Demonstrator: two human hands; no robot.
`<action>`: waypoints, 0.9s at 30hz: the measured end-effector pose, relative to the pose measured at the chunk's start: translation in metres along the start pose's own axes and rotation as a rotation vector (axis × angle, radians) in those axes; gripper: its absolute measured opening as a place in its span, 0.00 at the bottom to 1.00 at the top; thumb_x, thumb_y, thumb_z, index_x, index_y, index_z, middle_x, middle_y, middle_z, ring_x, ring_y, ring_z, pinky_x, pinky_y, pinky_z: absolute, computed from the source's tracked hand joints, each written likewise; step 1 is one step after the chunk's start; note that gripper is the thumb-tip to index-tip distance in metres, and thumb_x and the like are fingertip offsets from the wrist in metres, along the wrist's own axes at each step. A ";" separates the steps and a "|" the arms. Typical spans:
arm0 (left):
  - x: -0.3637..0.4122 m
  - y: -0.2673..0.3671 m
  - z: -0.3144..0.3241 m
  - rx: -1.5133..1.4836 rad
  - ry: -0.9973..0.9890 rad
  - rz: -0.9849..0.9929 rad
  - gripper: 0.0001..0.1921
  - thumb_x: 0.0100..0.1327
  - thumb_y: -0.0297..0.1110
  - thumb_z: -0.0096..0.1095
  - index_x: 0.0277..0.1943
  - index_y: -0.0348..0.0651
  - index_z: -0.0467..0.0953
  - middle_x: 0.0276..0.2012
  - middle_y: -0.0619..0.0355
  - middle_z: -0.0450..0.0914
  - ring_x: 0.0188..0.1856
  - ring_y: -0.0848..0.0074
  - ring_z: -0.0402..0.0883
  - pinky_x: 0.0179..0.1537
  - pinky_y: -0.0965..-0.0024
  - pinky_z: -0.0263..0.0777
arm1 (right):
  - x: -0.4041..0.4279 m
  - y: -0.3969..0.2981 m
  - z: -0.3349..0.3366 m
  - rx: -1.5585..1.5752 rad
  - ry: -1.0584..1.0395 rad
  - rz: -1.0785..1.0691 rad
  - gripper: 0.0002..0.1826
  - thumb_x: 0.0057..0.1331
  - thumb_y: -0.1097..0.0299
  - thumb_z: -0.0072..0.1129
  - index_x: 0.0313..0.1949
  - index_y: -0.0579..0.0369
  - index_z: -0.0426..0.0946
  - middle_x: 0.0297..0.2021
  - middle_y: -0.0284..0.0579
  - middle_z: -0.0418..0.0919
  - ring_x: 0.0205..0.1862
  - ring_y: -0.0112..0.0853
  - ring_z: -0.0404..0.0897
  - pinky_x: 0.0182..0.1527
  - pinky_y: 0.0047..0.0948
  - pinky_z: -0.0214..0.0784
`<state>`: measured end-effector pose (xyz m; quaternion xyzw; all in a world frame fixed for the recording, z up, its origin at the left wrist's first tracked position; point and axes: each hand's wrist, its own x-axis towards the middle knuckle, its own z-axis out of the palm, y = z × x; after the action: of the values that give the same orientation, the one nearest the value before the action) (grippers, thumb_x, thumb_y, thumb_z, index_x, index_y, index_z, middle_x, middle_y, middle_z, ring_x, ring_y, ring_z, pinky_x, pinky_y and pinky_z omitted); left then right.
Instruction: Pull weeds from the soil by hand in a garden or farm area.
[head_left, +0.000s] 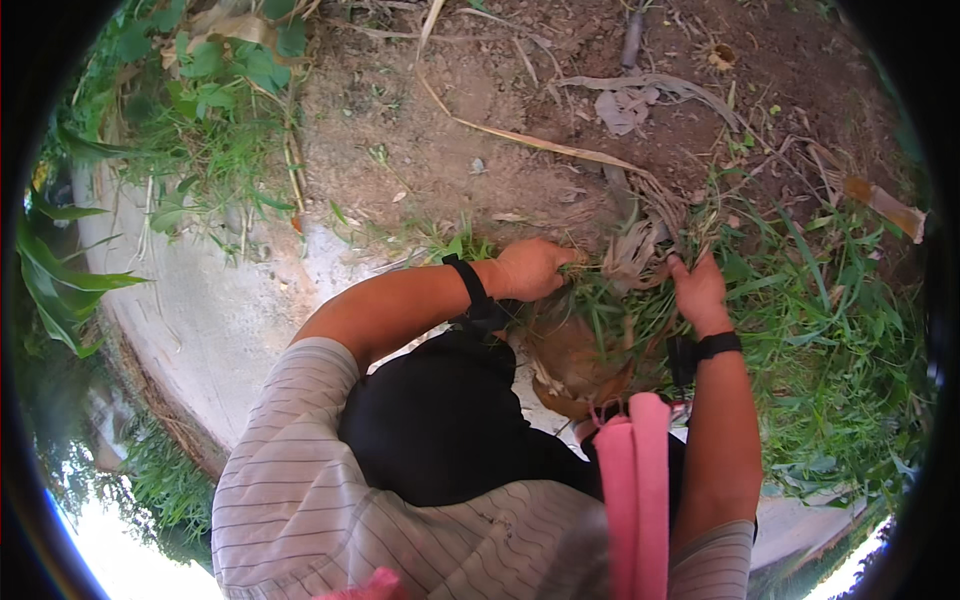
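Observation:
My left hand (534, 270) is closed around thin grass stems (581, 259) at the border of bare soil and grass. To its right, my right hand (699, 289) pinches a tuft of grass (703, 236) between thumb and fingers. A bundle of withered leaves (637, 251) lies between the two hands, close to the right fingertips. From it a long dry leaf strip (540, 144) stretches up and left over the soil. Green grass blades (600, 307) hang below the hands, partly covering a brown dry leaf (570, 352).
Bare soil (465, 97) spreads ahead, with a wooden stub (632, 41) and dry leaf scraps (626, 109). Dense grass (840, 352) grows on the right. A pale concrete surface (195, 300) lies left, edged by leafy plants (225, 67). A pink cloth (637, 480) hangs before my body.

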<state>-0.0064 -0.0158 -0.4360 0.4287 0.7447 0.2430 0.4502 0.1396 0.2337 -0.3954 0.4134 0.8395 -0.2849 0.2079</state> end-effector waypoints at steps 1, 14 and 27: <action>0.001 -0.002 -0.001 -0.019 -0.069 -0.074 0.18 0.60 0.36 0.57 0.54 0.46 0.73 0.39 0.42 0.79 0.39 0.48 0.78 0.42 0.52 0.71 | -0.005 -0.001 0.000 -0.005 0.005 -0.001 0.30 0.64 0.54 0.57 0.55 0.67 0.65 0.43 0.63 0.77 0.46 0.54 0.76 0.46 0.47 0.69; -0.015 -0.028 -0.008 -0.366 0.303 -0.224 0.18 0.67 0.46 0.52 0.35 0.37 0.75 0.22 0.54 0.73 0.24 0.73 0.69 0.27 0.66 0.65 | -0.042 -0.004 -0.046 0.002 0.286 -0.136 0.20 0.62 0.56 0.58 0.45 0.58 0.77 0.44 0.51 0.77 0.50 0.49 0.73 0.51 0.46 0.64; -0.093 -0.022 -0.183 -1.021 1.093 -0.214 0.15 0.66 0.46 0.58 0.41 0.43 0.73 0.24 0.65 0.70 0.24 0.80 0.69 0.27 0.75 0.65 | -0.038 -0.080 0.043 -0.618 0.004 -0.223 0.26 0.56 0.57 0.63 0.50 0.60 0.71 0.70 0.56 0.41 0.68 0.57 0.50 0.52 0.55 0.65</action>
<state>-0.1555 -0.1021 -0.3223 -0.0890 0.6944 0.6908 0.1807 0.1008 0.1439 -0.3814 0.2366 0.9268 -0.0371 0.2894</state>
